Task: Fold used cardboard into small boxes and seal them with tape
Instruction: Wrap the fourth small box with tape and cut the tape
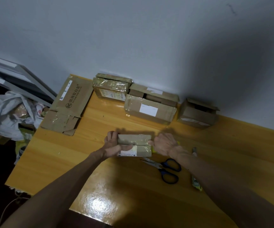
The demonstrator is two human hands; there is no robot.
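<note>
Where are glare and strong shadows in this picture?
Head view: bright glare lies on the table near its front edge; a broad dark shadow covers the wall at upper right; the left hand and right hand throw soft shadows beyond the small box.

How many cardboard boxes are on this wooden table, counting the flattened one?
6. Small taped box front centre; flattened printed carton left; tape-wrapped box by the wall; white-labelled box, plain box behind it; open box far right. The tape-wrapped one may be two stacked.
</note>
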